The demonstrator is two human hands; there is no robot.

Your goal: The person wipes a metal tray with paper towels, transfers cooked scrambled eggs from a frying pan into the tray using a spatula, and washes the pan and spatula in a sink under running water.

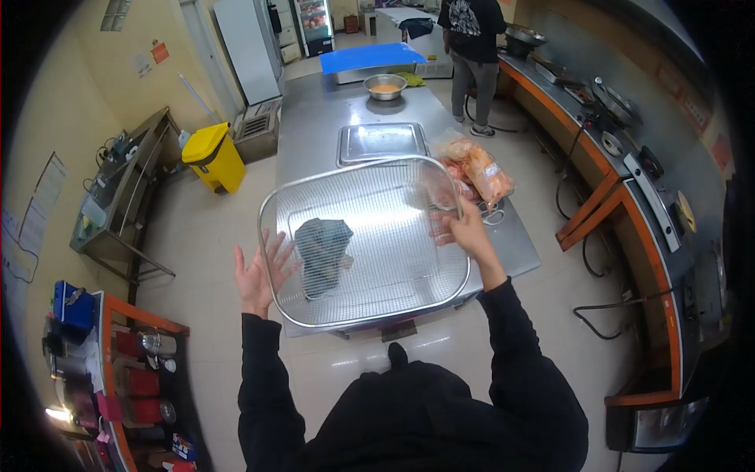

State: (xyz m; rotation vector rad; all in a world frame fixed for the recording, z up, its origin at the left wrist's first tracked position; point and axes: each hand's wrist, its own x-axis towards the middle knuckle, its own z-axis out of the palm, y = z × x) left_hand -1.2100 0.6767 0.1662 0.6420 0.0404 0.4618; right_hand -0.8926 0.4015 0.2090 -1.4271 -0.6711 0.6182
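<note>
A rectangular wire mesh basket [385, 259] with a metal rim is held up in front of me over the steel table. My right hand [465, 230] is closed on its right rim, thumb outside and fingers showing behind the mesh. At the left rim, my left hand [262, 275] has its fingers spread, some seen through the mesh; whether it bears any weight I cannot tell. A dark green cloth [322, 252] shows through the mesh. Beyond the basket lies a metal tray [381, 141]. Plastic bags of orange-red food [484, 175] rest by my right hand.
The steel table [307, 118] carries a metal bowl [385, 88] of orange contents and a blue board [370, 57] farther back. A yellow bin [214, 157] stands left. A person [474, 59] stands at the back right beside the cooking counter [586, 126]. Orange-framed shelves [110, 315] are at lower left.
</note>
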